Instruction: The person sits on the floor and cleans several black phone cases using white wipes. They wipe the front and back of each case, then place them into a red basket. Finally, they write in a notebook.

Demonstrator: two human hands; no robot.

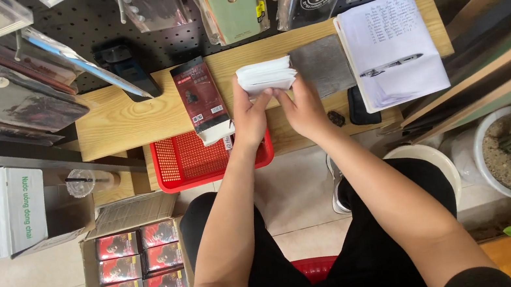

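**Stack of white packets held over wooden table**

Item: stack of white packets [266,74], held above the table [121,118], near its middle. Left hand [250,116] clamps the stack's lower left side, thumb up along its edge. Right hand [303,107] closes on the lower right side, fingers touching the underside. The two hands sit close together, both gripping the stack.

Nearby: dark red flat package [202,98] lying just left of the hands, its lower end over a red mesh tray [189,162]. Grey mat [324,65] behind the right hand. Open notebook [394,46] with a pen [390,66] at right. Cardboard box [137,267] of red packs on the floor, lower left.
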